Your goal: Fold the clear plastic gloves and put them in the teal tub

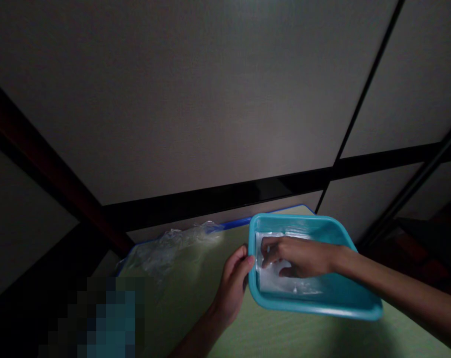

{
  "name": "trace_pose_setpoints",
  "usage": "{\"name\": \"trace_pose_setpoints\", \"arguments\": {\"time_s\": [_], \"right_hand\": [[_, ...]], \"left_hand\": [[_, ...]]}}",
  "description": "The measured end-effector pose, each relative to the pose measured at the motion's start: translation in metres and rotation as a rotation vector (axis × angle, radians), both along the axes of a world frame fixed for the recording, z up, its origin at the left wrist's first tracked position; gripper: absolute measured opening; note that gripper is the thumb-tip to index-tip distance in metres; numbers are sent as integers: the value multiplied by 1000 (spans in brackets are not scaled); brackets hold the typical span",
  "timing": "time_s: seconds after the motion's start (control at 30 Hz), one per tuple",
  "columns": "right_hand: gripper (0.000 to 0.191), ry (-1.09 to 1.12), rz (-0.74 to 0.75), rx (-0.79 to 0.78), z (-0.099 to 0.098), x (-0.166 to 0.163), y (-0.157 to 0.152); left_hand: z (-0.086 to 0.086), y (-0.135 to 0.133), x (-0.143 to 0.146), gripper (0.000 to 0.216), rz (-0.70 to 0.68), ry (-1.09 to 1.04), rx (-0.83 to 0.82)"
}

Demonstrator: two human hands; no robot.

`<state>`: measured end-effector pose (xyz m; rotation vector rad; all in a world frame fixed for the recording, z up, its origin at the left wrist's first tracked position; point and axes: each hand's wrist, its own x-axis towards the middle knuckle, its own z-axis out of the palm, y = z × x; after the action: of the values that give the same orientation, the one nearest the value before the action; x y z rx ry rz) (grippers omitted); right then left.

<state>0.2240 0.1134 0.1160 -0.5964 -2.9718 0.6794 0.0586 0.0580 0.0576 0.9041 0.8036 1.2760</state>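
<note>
A teal plastic basin (315, 312) sits over the green tabletop, slightly tilted in view. My left hand (231, 283) grips its left rim, thumb on top and fingers curled around the outer side. Inside the basin is my right hand (298, 256), its fingers bent downward and thumb held apart from them. Beneath the right fingers, a clear, shiny plastic sheet or packet (281, 282) lies at the left of the basin's floor. Whether the fingertips touch this plastic cannot be made out.
A green table (195, 293) with a blue edge stands against large grey panels (218, 99) with black strips. Crumpled clear plastic wrap (173, 246) lies along its far left edge. A pixelated patch covers the lower left. Dark reddish items are at far right.
</note>
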Motion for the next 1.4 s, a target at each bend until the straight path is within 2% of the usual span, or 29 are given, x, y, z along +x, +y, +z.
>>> {"name": "trace_pose_setpoints", "arguments": {"time_s": [0.13, 0.3, 0.5, 0.73, 0.83, 0.93, 1.03, 1.13, 1.3, 1.4], "right_hand": [[36, -50, 6, -5, 0, -2, -4], [43, -27, -2, -96, 4, 0, -4], [30, 57, -131, -139, 19, 24, 2], [33, -173, -123, -250, 22, 33, -6], [30, -130, -196, -177, 27, 40, -8], [23, -59, -301, -127, 36, 53, -10], [25, -35, -418, -102, 36, 69, -11], [28, -55, -454, -18, 23, 84, -10], [20, -163, -541, 251, -3, 92, -7], [21, -159, -606, 335, -10, 90, -7]], "left_hand": [[-1, 0, 1, 14, -3, -20, -8], [-5, 0, 2, 15, 56, -34, -19], [-12, 2, 0, 16, 89, -28, -38], [-18, 2, -2, 20, 143, -16, -88], [-20, 4, -1, 23, 175, -34, -132], [-21, 13, 5, 29, 270, -68, -207], [-22, 29, 17, 25, 289, -91, -162], [-23, 47, 30, 22, 249, -86, -50], [-27, 67, 45, 23, 251, -69, -21], [-31, 73, 49, 23, 250, -51, -8]]}}
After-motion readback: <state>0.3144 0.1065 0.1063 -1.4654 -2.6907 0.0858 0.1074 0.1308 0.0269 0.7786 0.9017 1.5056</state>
